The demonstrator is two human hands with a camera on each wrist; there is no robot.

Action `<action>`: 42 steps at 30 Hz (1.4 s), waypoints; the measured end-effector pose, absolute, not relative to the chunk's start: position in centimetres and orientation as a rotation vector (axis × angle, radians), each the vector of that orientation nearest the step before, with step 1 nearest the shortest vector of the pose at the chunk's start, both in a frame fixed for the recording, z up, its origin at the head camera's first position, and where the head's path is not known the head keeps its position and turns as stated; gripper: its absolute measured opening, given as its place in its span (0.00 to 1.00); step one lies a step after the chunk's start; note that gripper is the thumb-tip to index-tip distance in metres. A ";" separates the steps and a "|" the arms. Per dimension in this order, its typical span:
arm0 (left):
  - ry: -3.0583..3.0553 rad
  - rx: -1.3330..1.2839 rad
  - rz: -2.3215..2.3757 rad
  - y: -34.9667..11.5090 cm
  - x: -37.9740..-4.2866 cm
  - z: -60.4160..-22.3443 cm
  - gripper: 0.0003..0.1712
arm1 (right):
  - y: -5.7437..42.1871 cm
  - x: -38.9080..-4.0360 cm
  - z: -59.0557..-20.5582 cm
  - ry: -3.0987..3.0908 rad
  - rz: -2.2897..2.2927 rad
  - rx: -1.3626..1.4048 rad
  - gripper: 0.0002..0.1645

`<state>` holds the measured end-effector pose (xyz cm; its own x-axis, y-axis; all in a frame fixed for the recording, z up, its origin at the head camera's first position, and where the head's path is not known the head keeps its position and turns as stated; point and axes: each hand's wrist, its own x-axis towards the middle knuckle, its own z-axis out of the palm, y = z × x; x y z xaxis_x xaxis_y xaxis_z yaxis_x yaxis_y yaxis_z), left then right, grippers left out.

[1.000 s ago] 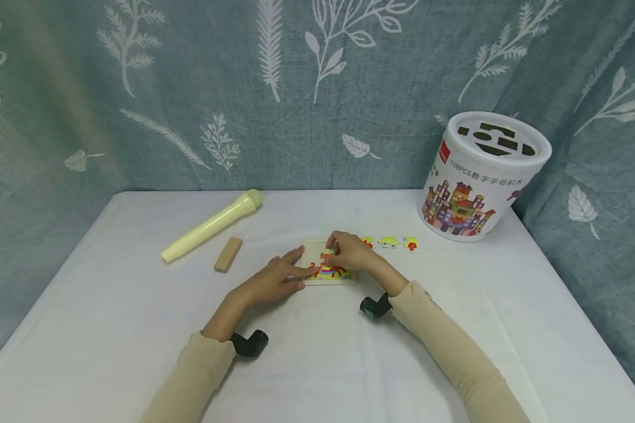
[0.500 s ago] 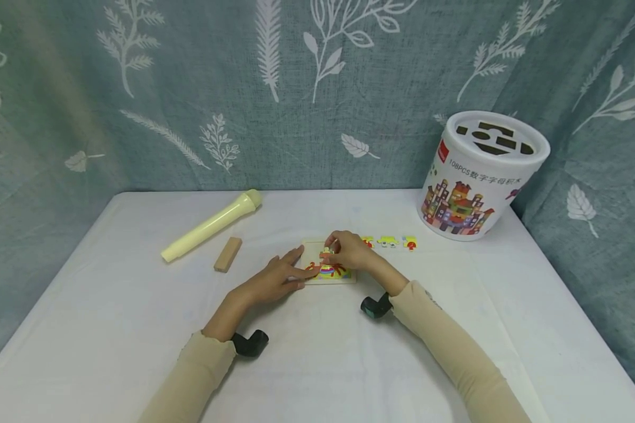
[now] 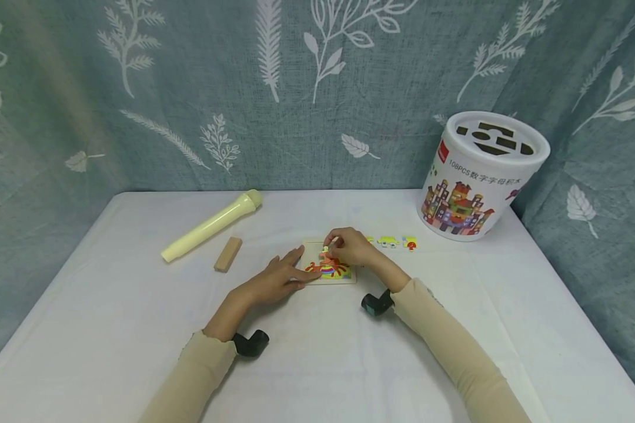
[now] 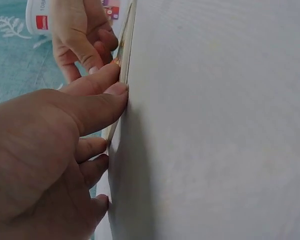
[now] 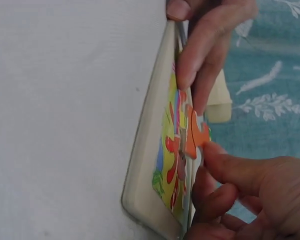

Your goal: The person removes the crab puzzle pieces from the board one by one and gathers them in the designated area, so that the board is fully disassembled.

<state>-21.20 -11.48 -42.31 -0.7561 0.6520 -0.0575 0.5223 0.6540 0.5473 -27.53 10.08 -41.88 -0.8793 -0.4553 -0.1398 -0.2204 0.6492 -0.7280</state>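
A small wooden puzzle board (image 3: 311, 251) lies flat on the white table, a colourful picture filling its near part. My left hand (image 3: 271, 283) rests at its left side with fingers spread and fairly straight; the index fingertip lies on the picture and the thumb is at the near edge. Over the board's right side, my right hand (image 3: 352, 248) pinches an orange puzzle piece (image 5: 191, 134) between thumb and fingers. In the right wrist view that piece stands tilted above the fitted pieces, its lower end close to them. Whether it touches them I cannot tell.
Loose yellow and red puzzle pieces (image 3: 388, 241) lie in a row to the right, one partly covered by my right hand. A wooden block (image 3: 227, 254) and a pale yellow toy microphone (image 3: 211, 227) are at the left. A white bucket (image 3: 476, 182) stands back right.
My right hand has shifted slightly up over the board with the orange puzzle piece, covering more of the nearest loose piece. My left hand has stayed nearly still.
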 end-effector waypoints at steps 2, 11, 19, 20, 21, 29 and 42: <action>2.621 0.948 0.758 -11.5 -21.2 -42.4 0.22 | 10.3 -27.6 -41.9 2.509 -1.143 -0.519 0.05; 2.628 0.951 0.778 -11.6 -21.2 -42.5 0.22 | 11.4 -28.0 -41.6 2.381 -1.306 -0.247 0.11; 2.614 0.936 0.793 -11.5 -21.1 -42.5 0.22 | 16.7 -27.8 -40.7 2.429 -1.275 -0.129 0.13; 2.613 0.933 0.796 -11.6 -21.1 -42.5 0.22 | 17.6 -27.8 -40.6 2.438 -1.272 -0.117 0.14; 2.613 0.931 0.798 -11.6 -21.1 -42.5 0.22 | 18.4 -27.8 -40.6 2.448 -1.262 -0.105 0.14; 2.607 0.931 0.815 -11.7 -21.1 -42.6 0.22 | 22.2 -27.4 -40.9 2.488 -1.130 -0.047 0.15; 2.604 0.921 0.837 -11.6 -21.1 -42.7 0.22 | 21.6 -26.7 -41.5 2.667 -0.947 -0.121 0.09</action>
<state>-21.13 -11.60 -42.74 -0.7670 0.6400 -0.0461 0.4932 0.6340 0.5957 -26.72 21.61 -41.49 -0.9490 -0.1801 -0.2586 0.0234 0.7782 -0.6276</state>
